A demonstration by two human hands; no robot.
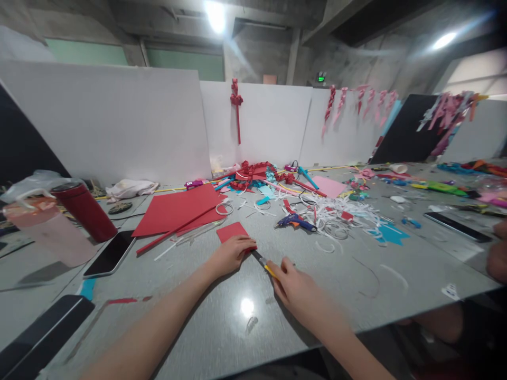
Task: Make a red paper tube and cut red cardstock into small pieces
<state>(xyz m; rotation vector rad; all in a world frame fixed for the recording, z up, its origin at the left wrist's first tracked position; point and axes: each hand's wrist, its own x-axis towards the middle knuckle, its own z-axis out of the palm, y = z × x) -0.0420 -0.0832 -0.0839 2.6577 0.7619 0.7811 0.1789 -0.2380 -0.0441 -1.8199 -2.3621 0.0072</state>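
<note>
A small piece of red paper (232, 231) lies on the grey table. My left hand (233, 253) holds it at its near right corner, fingers curled together and pressed down over it. In my right hand (295, 285) is a utility knife (262, 259) with a yellow part on its handle, the fingers closed round it. The knife's tip points up and left and meets the paper's edge beside my left fingertips. My left fingers partly cover the paper, and my right hand hides the knife's rear end.
Large red sheets (170, 211) and a thin red stick (174, 230) lie left, near a phone (111, 254), a red flask (85, 211) and a pink bottle (51, 232). A blue glue gun (297, 222) and shredded white paper (356, 211) lie right. Another person's hand shows at the right edge.
</note>
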